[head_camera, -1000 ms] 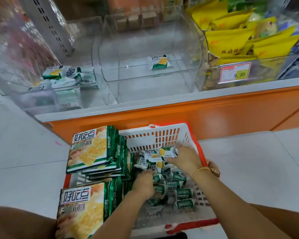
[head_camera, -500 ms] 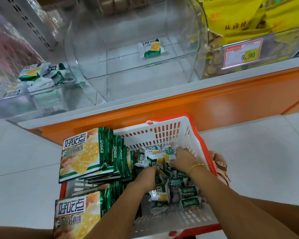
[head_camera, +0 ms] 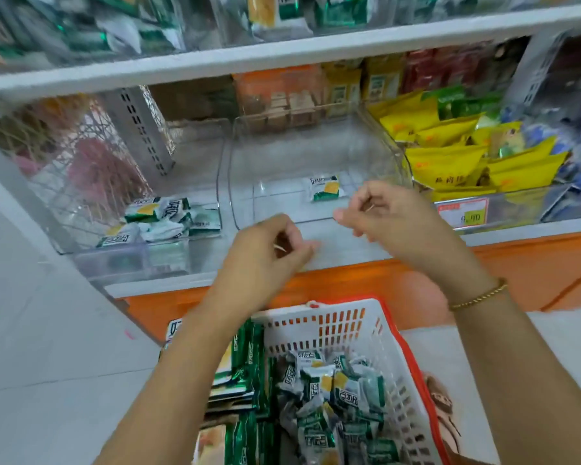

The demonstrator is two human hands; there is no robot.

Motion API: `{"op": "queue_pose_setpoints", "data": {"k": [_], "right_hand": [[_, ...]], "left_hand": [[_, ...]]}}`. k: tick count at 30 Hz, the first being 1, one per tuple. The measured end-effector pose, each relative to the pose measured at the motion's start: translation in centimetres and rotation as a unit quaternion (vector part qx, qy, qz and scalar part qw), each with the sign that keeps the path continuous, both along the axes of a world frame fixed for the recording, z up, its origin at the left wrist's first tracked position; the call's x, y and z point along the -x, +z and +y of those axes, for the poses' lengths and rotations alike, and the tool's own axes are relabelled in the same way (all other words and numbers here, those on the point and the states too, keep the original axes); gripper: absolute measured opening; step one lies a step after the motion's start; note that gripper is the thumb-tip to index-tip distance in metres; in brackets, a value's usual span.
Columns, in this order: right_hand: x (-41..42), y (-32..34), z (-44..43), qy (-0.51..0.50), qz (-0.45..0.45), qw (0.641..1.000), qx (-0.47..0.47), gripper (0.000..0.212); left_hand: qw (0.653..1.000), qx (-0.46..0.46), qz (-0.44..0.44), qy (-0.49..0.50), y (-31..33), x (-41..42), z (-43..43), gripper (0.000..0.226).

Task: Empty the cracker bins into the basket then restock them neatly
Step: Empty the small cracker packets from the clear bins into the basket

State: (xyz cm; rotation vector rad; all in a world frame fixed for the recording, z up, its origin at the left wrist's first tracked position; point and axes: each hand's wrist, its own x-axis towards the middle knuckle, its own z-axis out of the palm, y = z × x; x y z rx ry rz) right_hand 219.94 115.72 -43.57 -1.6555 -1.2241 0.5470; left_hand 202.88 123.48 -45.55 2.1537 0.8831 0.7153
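Note:
The middle clear cracker bin (head_camera: 242, 182) on the low shelf holds a single small green-and-white cracker pack (head_camera: 324, 187). The left clear bin (head_camera: 114, 260) holds several of the same packs (head_camera: 158, 219). Below stands the white basket with a red rim (head_camera: 332, 327), with a heap of small cracker packs (head_camera: 332, 397) and large green cracker bags (head_camera: 245, 364) in it. My left hand (head_camera: 265, 253) and right hand (head_camera: 389, 219) hover in front of the middle bin's opening. Their fingers are loosely curled and hold nothing.
A bin of yellow snack bags (head_camera: 450, 159) with a price tag (head_camera: 463, 213) sits to the right. The upper shelf (head_camera: 282, 52) carries more clear bins of green packs. An orange base panel (head_camera: 517, 270) runs under the low shelf, and grey floor tiles (head_camera: 47, 347) lie left.
Both hands left the pile of packs in the basket and rose to the middle bin's front, holding nothing. The view tilted up to the shelves.

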Motion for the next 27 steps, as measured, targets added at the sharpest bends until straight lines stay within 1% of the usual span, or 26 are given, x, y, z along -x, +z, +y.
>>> {"op": "queue_pose_setpoints", "data": {"k": [2, 4, 6, 7, 9, 11, 13, 14, 16, 18, 20, 21, 24, 27], "right_hand": [[-0.8, 2.0, 1.9, -0.024, -0.022, 0.999, -0.03, 0.021], [-2.3, 3.2, 4.6, -0.037, -0.051, 0.998, -0.015, 0.02], [-3.8, 3.8, 7.6, -0.032, -0.113, 0.992, 0.049, 0.019], [-4.4, 3.9, 9.3, -0.025, -0.151, 0.985, 0.085, 0.023], [-5.2, 3.4, 12.5, 0.005, -0.211, 0.962, 0.174, 0.033], [-5.1, 2.6, 15.1, 0.042, -0.246, 0.934, 0.254, 0.029], [-5.3, 1.1, 17.4, 0.058, -0.251, 0.915, 0.311, 0.021], [-5.7, 0.1, 18.3, 0.06, -0.25, 0.909, 0.327, 0.024], [-6.2, -1.7, 19.8, 0.035, -0.237, 0.904, 0.355, 0.054], [-6.4, -3.0, 20.8, 0.01, -0.229, 0.899, 0.372, 0.072], [-6.5, -3.8, 22.0, 0.008, -0.227, 0.892, 0.391, 0.083], [-6.5, -3.9, 22.4, 0.007, -0.227, 0.891, 0.392, 0.083], [-5.7, -4.0, 23.4, 0.012, -0.246, 0.888, 0.388, 0.071], [-5.1, -4.4, 24.0, 0.027, -0.25, 0.88, 0.404, 0.065]], "left_hand": [[0.999, -0.039, -0.025, 0.015, 3.1, 0.0, 1.7, 0.022], [0.994, -0.093, -0.019, 0.05, 5.0, 0.3, 3.8, 0.016], [0.988, -0.12, -0.013, 0.099, 5.9, 1.4, 6.3, 0.01], [0.986, -0.117, -0.005, 0.12, 6.2, 2.1, 7.6, 0.008], [0.983, -0.096, 0.038, 0.149, 6.0, 3.9, 10.4, 0.008], [0.98, -0.063, 0.098, 0.164, 5.2, 5.7, 13.6, 0.014], [0.973, -0.016, 0.155, 0.172, 4.4, 7.1, 16.6, 0.027], [0.967, 0.0, 0.184, 0.174, 4.0, 7.5, 17.9, 0.033], [0.952, 0.003, 0.253, 0.173, 3.2, 8.3, 20.2, 0.046], [0.937, 0.002, 0.308, 0.166, 2.4, 9.0, 22.0, 0.057], [0.932, 0.027, 0.327, 0.156, 1.7, 9.5, 23.8, 0.066], [0.928, 0.036, 0.339, 0.151, 1.4, 9.7, 24.6, 0.07], [0.905, 0.048, 0.399, 0.137, 0.6, 10.1, 26.9, 0.079], [0.896, 0.065, 0.425, 0.112, -0.1, 10.5, 28.4, 0.079]]}}
